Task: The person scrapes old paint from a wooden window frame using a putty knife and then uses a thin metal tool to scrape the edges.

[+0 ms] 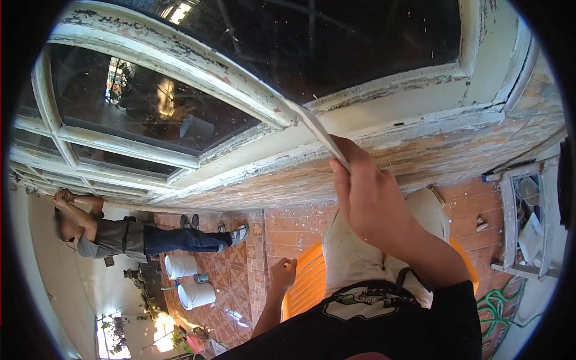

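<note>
1. The right hand (369, 198) is holding a pale, flat strip (321, 135) in a narrow grip; the strip's far end is reaching the window frame (198, 72) at a joint, though whether it is pressing there cannot be told.
2. For good control, the person should probably be keeping the strip shallow to the wood — a steep tip could be gouging the surface.
3. The wrist should be guiding the end along the bar, away from the glass (372, 42), where a slip might be leaving scratches.
4. The left hand (282, 273) is hanging loosely curled beside the orange chair (307, 270); its palm is hidden, so whether it is holding anything cannot be told.
5. The frame is standing before the seated person, over a stone-patterned wall (420, 141); its whitish coating is looking worn — dark, patchy streaks are showing along the bars.
</note>
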A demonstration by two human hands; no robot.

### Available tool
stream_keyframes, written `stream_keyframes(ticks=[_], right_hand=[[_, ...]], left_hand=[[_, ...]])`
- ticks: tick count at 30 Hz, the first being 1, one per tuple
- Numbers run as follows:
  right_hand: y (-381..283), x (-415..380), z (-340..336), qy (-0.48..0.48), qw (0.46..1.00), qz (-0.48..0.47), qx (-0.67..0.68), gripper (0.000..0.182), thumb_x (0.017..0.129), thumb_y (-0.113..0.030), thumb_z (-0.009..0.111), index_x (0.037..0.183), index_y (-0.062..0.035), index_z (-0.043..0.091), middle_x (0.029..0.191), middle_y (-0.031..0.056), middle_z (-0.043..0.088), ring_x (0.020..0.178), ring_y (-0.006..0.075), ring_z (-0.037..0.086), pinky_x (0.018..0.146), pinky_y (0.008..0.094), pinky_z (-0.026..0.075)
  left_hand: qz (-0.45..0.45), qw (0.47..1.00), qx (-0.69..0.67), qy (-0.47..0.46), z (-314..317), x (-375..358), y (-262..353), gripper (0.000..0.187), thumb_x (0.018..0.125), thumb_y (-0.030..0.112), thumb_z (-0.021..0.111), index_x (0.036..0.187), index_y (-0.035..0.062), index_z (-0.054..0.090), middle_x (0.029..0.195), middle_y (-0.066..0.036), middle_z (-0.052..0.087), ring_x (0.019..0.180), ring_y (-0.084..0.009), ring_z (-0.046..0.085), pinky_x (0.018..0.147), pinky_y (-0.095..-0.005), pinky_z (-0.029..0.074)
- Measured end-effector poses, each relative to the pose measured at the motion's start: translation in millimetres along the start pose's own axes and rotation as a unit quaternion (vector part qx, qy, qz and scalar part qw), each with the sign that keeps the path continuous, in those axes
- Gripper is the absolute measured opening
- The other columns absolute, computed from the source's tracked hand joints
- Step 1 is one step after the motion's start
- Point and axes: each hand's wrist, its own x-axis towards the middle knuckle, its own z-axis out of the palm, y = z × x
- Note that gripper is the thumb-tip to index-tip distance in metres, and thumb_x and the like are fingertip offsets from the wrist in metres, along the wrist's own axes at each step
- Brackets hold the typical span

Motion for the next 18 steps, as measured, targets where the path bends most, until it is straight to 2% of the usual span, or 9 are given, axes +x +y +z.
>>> stream_keyframes(ticks=[2, 5, 7, 8, 11, 12, 15, 17, 18], right_hand=[[0, -2, 1, 0.023, 0.999, -0.021, 0.012, 0.045, 0.077, 0.000, 0.052, 0.120, -0.0011, 0.040, 0.078, 0.0113, 0.054, 0.049, 0.0241, 0.055, 0.039, 0.0328, 0.044], [5, -6, 6, -0.028, 0.999, 0.003, -0.047, 0.040, 0.078, 0.000, 0.051, 0.117, -0.0008, 0.043, 0.080, 0.0116, 0.055, 0.052, 0.0258, 0.057, 0.041, 0.0332, 0.045], [-4, -2, -5, 0.050, 0.998, -0.027, -0.041, 0.037, 0.079, -0.001, 0.049, 0.116, -0.0002, 0.041, 0.081, 0.0136, 0.055, 0.054, 0.0290, 0.058, 0.044, 0.0356, 0.047], [-6, -4, -5, 0.050, 0.998, -0.026, -0.041, 0.037, 0.079, -0.001, 0.049, 0.116, -0.0002, 0.041, 0.081, 0.0136, 0.055, 0.054, 0.0290, 0.058, 0.044, 0.0356, 0.047], [0, -5, 0, -0.096, 0.991, 0.063, -0.062, 0.033, 0.081, -0.001, 0.048, 0.113, 0.0017, 0.040, 0.087, 0.0159, 0.055, 0.059, 0.0312, 0.059, 0.049, 0.0388, 0.048], [-3, -8, -3, -0.097, 0.991, 0.066, -0.061, 0.033, 0.081, -0.001, 0.048, 0.113, 0.0017, 0.040, 0.087, 0.0159, 0.055, 0.059, 0.0312, 0.059, 0.049, 0.0388, 0.048], [-10, -4, -12, -0.068, 0.995, 0.075, 0.005, 0.030, 0.082, -0.002, 0.047, 0.111, 0.0025, 0.039, 0.087, 0.0172, 0.056, 0.061, 0.0334, 0.059, 0.050, 0.0396, 0.048], [-10, -4, -6, 0.060, 0.995, -0.046, -0.057, 0.029, 0.083, -0.002, 0.047, 0.110, 0.0030, 0.037, 0.081, 0.0184, 0.056, 0.059, 0.0358, 0.059, 0.048, 0.0409, 0.048], [-9, -4, -6, 0.058, 0.996, -0.046, -0.057, 0.029, 0.083, -0.002, 0.047, 0.110, 0.0030, 0.037, 0.081, 0.0184, 0.056, 0.059, 0.0358, 0.059, 0.048, 0.0409, 0.048]], left_hand=[[0.001, 1.000, 0.008, 0.006, 0, 0, 0, 0.034, 0.080, 0.037, 0.060, 0.078, 0.0032, 0.065, 0.062, -0.020, 0.061, 0.060, -0.0344, 0.062, 0.059, -0.0400, 0.048], [-0.003, 1.000, -0.014, -0.002, -3, -3, 2, 0.034, 0.080, 0.036, 0.061, 0.078, 0.0027, 0.064, 0.062, -0.020, 0.061, 0.060, -0.0342, 0.062, 0.059, -0.0401, 0.048], [-0.030, 0.999, 0.021, -0.027, -6, -3, 5, 0.034, 0.081, 0.035, 0.059, 0.086, 0.0023, 0.066, 0.074, -0.020, 0.064, 0.070, -0.0320, 0.064, 0.066, -0.0378, 0.049], [-0.030, 0.999, 0.021, -0.028, -8, -5, 5, 0.034, 0.081, 0.035, 0.059, 0.086, 0.0023, 0.066, 0.074, -0.020, 0.064, 0.070, -0.0320, 0.064, 0.066, -0.0378, 0.049], [-0.042, 0.999, 0.011, -0.031, -6, -7, 4, 0.035, 0.081, 0.036, 0.060, 0.086, 0.0023, 0.066, 0.073, -0.021, 0.064, 0.070, -0.0324, 0.064, 0.066, -0.0377, 0.049], [-0.029, 0.999, 0.006, -0.019, -4, -10, -2, 0.035, 0.080, 0.037, 0.060, 0.084, 0.0027, 0.066, 0.070, -0.021, 0.063, 0.068, -0.0330, 0.064, 0.064, -0.0386, 0.048], [0.004, 1.000, -0.008, 0.007, 0, -5, -8, 0.035, 0.079, 0.038, 0.061, 0.079, 0.0037, 0.065, 0.065, -0.021, 0.061, 0.063, -0.0342, 0.063, 0.059, -0.0402, 0.048], [-0.005, 1.000, 0.009, 0.012, 2, -1, -6, 0.036, 0.079, 0.040, 0.060, 0.080, 0.0040, 0.065, 0.066, -0.022, 0.061, 0.063, -0.0352, 0.062, 0.059, -0.0405, 0.048], [-0.007, 1.000, 0.008, 0.010, 2, -3, -6, 0.036, 0.079, 0.040, 0.060, 0.080, 0.0040, 0.065, 0.066, -0.022, 0.061, 0.063, -0.0352, 0.062, 0.059, -0.0405, 0.048]])
